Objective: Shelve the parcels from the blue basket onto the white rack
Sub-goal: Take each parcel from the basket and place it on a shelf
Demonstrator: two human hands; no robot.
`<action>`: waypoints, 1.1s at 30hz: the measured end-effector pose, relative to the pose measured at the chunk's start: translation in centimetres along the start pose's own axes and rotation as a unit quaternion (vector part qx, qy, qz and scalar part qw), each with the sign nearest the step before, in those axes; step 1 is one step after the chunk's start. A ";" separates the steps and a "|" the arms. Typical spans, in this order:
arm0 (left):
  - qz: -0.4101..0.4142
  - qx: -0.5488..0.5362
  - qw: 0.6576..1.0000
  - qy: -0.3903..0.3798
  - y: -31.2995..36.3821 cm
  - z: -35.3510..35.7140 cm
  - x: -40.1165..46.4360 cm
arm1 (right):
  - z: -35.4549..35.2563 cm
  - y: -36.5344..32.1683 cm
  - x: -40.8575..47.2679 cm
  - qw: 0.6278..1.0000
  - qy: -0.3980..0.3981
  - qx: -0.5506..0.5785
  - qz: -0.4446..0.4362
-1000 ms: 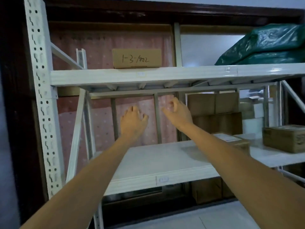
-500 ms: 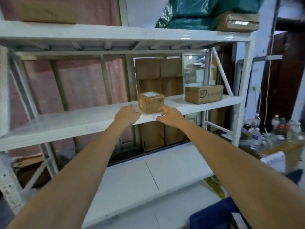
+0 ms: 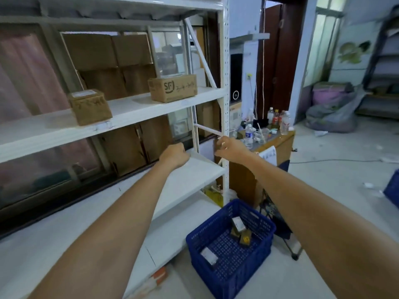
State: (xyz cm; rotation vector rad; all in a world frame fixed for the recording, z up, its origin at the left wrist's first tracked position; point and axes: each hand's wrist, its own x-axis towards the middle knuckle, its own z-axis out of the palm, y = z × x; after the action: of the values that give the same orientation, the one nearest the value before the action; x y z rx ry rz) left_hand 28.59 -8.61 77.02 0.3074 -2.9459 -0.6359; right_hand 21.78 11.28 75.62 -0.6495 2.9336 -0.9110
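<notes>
The white rack [image 3: 224, 91] fills the left and middle of the view, its shelves running back toward the left. On the middle shelf sit two cardboard parcels well apart: a wider box [image 3: 172, 88] marked with a logo and handwriting near the right upright, and a smaller, squarer box [image 3: 90, 106] with a label on top, further left near the front edge. Brown cardboard sheets [image 3: 108, 61] stand behind the rack. On the floor at the rack's right end rests the blue basket [image 3: 231, 244], holding a few small parcels: a white-labelled packet [image 3: 209, 255] near its left wall and two small brown ones [image 3: 239, 231] toward the back. Beyond the rack, a wooden desk [image 3: 272, 145] carries bottles and clutter. Both arms reach forward, empty. The left hand [image 3: 174, 155] is loosely curled over the lower shelf, gripping nothing. The right hand [image 3: 232, 148] hangs near the upright, fingers [image 3: 220, 144] slightly spread and bent, holding nothing.
</notes>
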 end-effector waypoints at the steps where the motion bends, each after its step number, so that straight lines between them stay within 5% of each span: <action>1: 0.003 0.003 1.000 -0.011 1.0 1.6 0.9 | -0.2 2.1 -0.1 1.000 0.002 0.003 0.015; 14: -0.009 0.025 0.994 -0.105 8.4 20.3 16.3 | 0.9 23.0 9.3 0.987 -0.062 -0.009 0.149; 33: -0.147 0.003 0.983 -0.109 5.4 30.7 31.0 | 8.7 34.0 29.9 0.976 -0.216 -0.008 0.036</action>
State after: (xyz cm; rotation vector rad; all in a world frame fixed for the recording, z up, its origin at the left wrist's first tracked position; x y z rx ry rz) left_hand -7.17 1.51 53.51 0.7275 -3.1387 -0.7369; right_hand -17.60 20.40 53.47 -0.6412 2.5599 -0.6410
